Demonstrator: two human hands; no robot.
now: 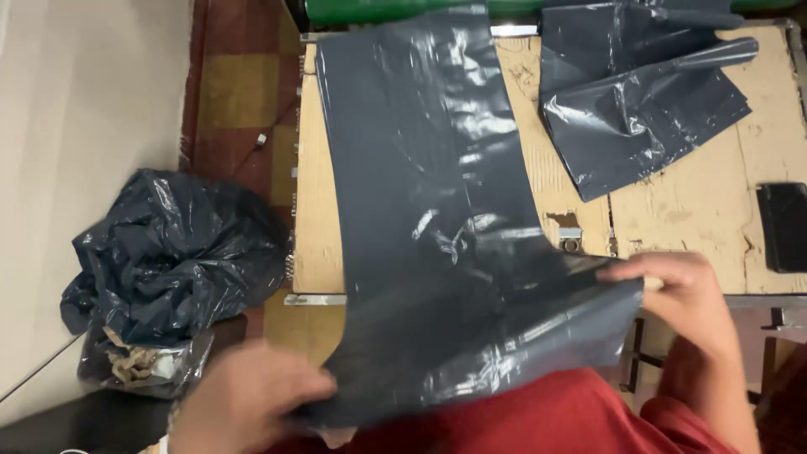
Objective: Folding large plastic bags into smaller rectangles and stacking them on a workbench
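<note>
1. A long dark grey plastic sheet [429, 193] is laid lengthwise on the cardboard-covered desk [698, 210], its long axis running from the far edge of the desk toward the person and past the near edge.
2. The near end of the sheet hangs off the near edge and is spread sideways between both hands, above the person's red clothing [546, 416].
3. The left hand [248, 403] is closed on the near left corner of the sheet, below and left of the desk's near edge.
4. The right hand [681, 294] is pinched on the sheet's near right corner, just at the near edge; it is the hand nearer the desk.
5. More grey plastic pieces [639, 101] lie at the far right corner, apart from the sheet.
6. A dark phone-like slab [783, 225] lies at the right edge.
7. A filled black bag [168, 252] sits on the floor to the left.
</note>
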